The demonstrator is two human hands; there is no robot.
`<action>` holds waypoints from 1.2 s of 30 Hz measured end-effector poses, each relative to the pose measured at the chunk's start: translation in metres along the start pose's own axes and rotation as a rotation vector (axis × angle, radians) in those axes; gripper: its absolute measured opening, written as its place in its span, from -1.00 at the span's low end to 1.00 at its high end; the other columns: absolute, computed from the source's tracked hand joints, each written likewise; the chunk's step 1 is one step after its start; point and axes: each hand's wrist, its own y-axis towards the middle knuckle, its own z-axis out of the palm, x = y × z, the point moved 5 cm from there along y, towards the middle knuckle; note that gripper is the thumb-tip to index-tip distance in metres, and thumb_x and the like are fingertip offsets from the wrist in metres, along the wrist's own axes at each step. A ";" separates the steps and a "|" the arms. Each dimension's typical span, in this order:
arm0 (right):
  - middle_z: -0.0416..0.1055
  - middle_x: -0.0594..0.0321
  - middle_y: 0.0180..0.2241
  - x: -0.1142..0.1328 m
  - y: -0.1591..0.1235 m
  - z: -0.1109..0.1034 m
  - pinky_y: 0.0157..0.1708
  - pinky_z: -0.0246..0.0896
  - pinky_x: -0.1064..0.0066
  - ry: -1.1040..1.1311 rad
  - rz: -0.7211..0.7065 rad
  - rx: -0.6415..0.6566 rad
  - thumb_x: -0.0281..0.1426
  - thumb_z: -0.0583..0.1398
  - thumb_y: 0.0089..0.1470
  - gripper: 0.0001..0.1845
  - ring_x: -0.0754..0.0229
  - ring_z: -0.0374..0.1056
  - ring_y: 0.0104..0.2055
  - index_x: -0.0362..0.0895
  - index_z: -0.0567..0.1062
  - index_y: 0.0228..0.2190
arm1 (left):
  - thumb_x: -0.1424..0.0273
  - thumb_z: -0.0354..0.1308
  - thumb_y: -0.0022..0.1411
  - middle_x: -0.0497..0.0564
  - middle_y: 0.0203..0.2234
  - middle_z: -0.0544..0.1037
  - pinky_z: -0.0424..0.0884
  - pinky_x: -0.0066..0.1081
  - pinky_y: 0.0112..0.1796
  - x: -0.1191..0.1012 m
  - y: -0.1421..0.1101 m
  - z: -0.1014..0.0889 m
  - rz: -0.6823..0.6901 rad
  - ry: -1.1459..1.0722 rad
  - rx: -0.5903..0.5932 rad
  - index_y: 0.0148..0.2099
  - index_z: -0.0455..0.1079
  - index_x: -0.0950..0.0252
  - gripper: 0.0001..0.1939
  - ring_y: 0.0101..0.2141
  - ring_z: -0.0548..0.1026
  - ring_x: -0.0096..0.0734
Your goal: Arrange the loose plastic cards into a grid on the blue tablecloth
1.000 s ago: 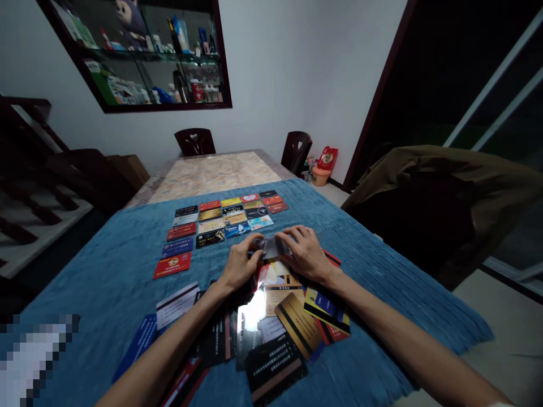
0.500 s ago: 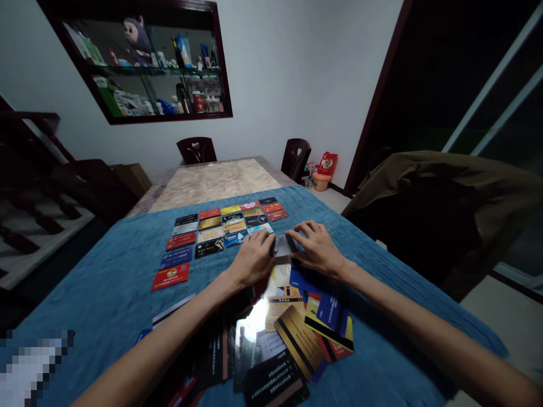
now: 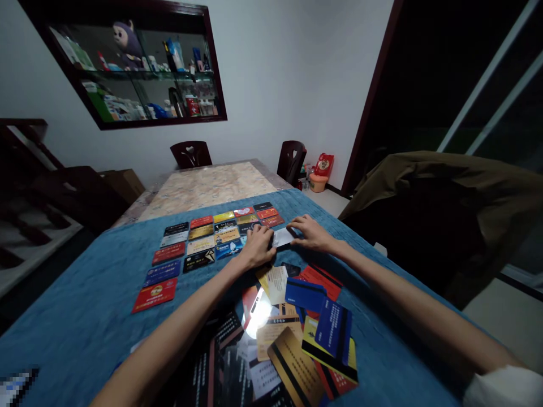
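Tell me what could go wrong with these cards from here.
The left hand is close beside the laid-out cards, so it might nudge one out of line. The pale card is held by its ends between both hands, so it could slip if the right hand let go first. The left forearm crosses near the loose pile and might brush it.

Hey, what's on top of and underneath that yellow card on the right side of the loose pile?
A blue card lies over part of the yellow card, and a red card sticks out from beneath it. Anything lying wholly underneath is hidden.
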 end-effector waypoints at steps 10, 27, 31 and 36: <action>0.48 0.06 -0.06 -0.031 0.028 0.022 0.02 0.09 0.23 0.105 -0.002 0.051 -0.19 0.30 0.06 -0.57 0.02 0.34 -0.04 -0.15 0.54 -0.07 | 0.33 0.08 0.22 0.20 -0.04 0.48 0.25 -0.01 -0.04 0.021 0.029 0.018 -0.083 -0.038 0.052 -0.05 0.41 0.29 -0.72 0.04 0.28 0.05; 0.51 0.11 -0.05 -0.042 0.039 0.036 -0.02 0.14 0.32 0.137 0.039 0.046 -0.15 0.28 0.06 -0.53 0.03 0.37 -0.05 -0.15 0.56 -0.05 | 0.34 0.05 0.28 0.23 -0.04 0.51 0.23 0.01 -0.02 0.025 0.030 0.022 -0.085 0.030 0.004 -0.02 0.48 0.30 -0.70 0.06 0.28 0.07; 0.51 0.13 -0.07 -0.041 0.036 0.036 -0.06 0.15 0.35 0.137 0.041 0.038 -0.12 0.26 0.07 -0.55 0.05 0.35 -0.06 -0.14 0.58 -0.08 | 0.37 0.04 0.28 0.21 -0.06 0.51 0.24 -0.01 -0.05 0.024 0.030 0.022 -0.083 0.034 -0.008 -0.06 0.51 0.27 -0.72 0.03 0.31 0.05; 0.51 0.15 -0.11 -0.040 0.034 0.035 -0.09 0.15 0.36 0.133 0.062 0.009 -0.13 0.22 0.12 -0.59 0.06 0.35 -0.08 -0.13 0.59 -0.12 | 0.40 -0.02 0.32 0.21 -0.09 0.52 0.23 -0.02 -0.07 0.019 0.029 0.022 -0.077 0.034 -0.035 -0.08 0.52 0.27 -0.71 0.00 0.32 0.02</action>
